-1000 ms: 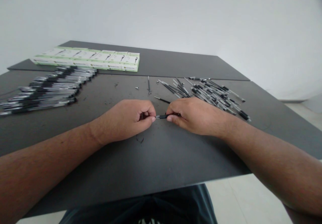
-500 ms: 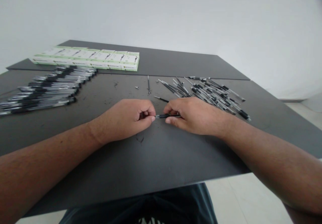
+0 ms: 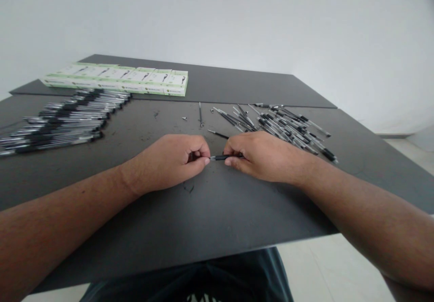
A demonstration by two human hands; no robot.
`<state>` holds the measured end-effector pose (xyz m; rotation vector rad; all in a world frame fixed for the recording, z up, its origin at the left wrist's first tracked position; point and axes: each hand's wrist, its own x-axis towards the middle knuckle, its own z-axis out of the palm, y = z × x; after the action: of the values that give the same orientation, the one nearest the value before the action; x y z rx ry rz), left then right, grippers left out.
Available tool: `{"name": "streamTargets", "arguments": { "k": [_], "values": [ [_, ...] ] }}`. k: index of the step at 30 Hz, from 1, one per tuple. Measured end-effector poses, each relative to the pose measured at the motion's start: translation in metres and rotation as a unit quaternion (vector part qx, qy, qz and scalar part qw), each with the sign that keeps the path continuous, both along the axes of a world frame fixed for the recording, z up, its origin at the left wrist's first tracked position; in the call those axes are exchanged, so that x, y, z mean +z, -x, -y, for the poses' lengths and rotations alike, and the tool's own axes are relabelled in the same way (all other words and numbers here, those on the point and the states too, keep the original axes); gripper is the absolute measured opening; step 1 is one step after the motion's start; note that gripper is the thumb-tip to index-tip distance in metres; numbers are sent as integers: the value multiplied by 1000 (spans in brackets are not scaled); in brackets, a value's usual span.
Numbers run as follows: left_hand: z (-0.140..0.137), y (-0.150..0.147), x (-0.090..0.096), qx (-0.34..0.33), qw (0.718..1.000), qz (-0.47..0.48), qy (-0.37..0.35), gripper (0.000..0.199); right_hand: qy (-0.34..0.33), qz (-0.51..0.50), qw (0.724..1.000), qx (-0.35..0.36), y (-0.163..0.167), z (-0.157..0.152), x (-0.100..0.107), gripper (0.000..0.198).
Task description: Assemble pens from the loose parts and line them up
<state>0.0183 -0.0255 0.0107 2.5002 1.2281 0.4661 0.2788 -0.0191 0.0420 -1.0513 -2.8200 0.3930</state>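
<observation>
Between my two hands lies a pen (image 3: 219, 157), level and with its black grip showing. My left hand (image 3: 179, 161) pinches the clear tip end with thumb and forefinger. The black barrel is held in the fingers of my right hand (image 3: 262, 155), which hide its rear part. Just beyond the right fingers a dark pen refill (image 3: 217, 134) lies on the table. Farther off are a thin upright-lying refill (image 3: 200, 114) and a small silvery pen tip (image 3: 184, 118).
On the left lies a row of many black-and-clear pens (image 3: 74, 119), with green-and-white boxes (image 3: 135, 81) lined up behind. A loose heap of pen barrels (image 3: 291, 128) and refills (image 3: 239, 119) spreads on the right. The grey table's (image 3: 203, 229) front edge is close to my lap.
My right hand has shifted very slightly to the right along the pen, so a little more of the grip shows. My left hand stays nearly still.
</observation>
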Motion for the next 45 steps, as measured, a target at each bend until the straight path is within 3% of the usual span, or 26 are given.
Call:
{"name": "streamTargets", "arguments": {
  "k": [3, 8, 13, 18, 23, 29, 34, 40, 45],
  "values": [
    [0, 0, 0, -4, 1000, 2, 0, 18, -2, 6, 1000, 26, 0, 0, 0, 21],
    [1, 1, 0, 0, 1000, 9, -5, 17, 9, -18, 1000, -11, 1, 1, 1, 17],
    [1, 0, 0, -2, 1000, 7, 0, 17, -4, 0, 1000, 29, 1, 0, 1, 23],
    [1, -1, 2, 6, 1000, -2, 3, 18, 6, -19, 1000, -10, 0, 0, 0, 18],
    [1, -1, 3, 0, 1000, 0, 7, 19, 3, 7, 1000, 26, 1, 1, 1, 23],
    [1, -1, 2, 0, 1000, 4, 5, 18, 13, -16, 1000, -17, 1, 1, 1, 17],
    [1, 0, 1, -2, 1000, 5, 8, 18, 8, 7, 1000, 24, 2, 1, 2, 22],
    [1, 0, 2, 1, 1000, 1, 7, 18, 18, -19, 1000, -13, 1, 1, 0, 16],
    [1, 0, 1, -5, 1000, 4, 9, 17, 4, 8, 1000, 24, 3, 1, 1, 21]
  ]
}}
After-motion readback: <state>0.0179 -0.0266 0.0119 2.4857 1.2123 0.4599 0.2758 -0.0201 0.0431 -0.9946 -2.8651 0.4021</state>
